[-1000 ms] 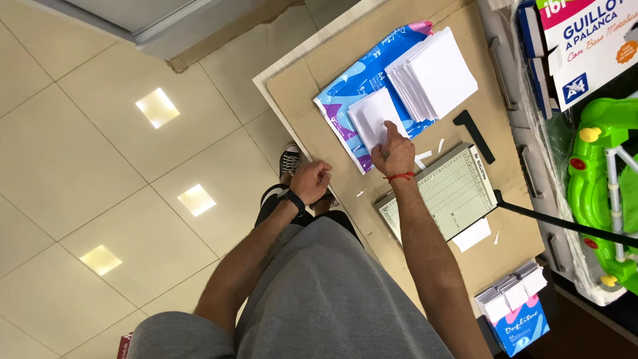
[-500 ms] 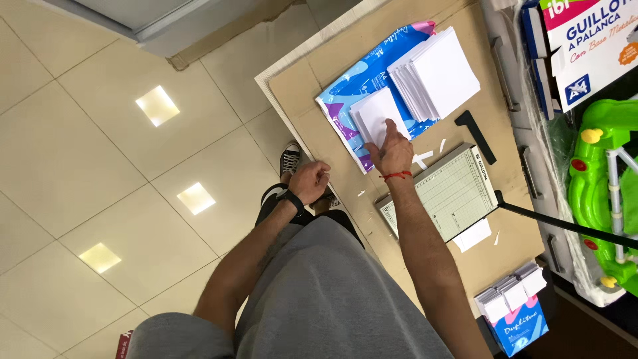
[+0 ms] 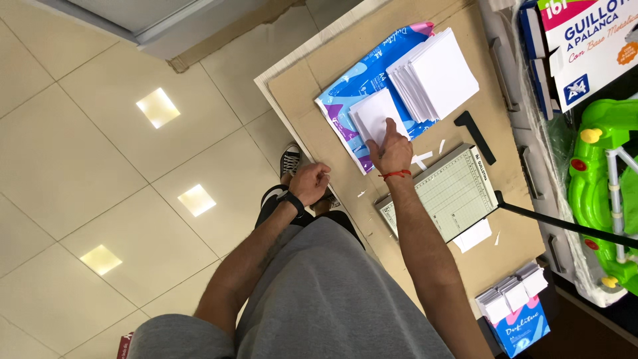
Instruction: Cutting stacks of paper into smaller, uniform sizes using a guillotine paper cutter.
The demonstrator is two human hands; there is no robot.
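My right hand [image 3: 393, 147] rests flat on a small stack of white cut paper [image 3: 369, 113], fingers spread over it; a red thread circles the wrist. The stack lies on a blue paper-ream wrapper [image 3: 352, 80] on a brown cardboard-covered table [image 3: 306, 86]. A larger fanned pile of white sheets [image 3: 435, 73] sits just beyond it. My left hand [image 3: 311, 182], with a black wristband, hangs curled at the table's near edge and seems to hold nothing. A lever paper cutter [image 3: 452, 193] with a green grid base lies right of my right forearm.
Small paper scraps [image 3: 473, 234] lie around the cutter. A blue box with small paper stacks [image 3: 518, 312] stands at the table's end. Shelves to the right hold boxed goods [image 3: 585, 46] and a green plastic toy [image 3: 601, 179]. Beige floor tiles lie to the left.
My right hand has pressed slightly further onto the small white stack. The left hand stays by the table edge. The view has barely shifted.
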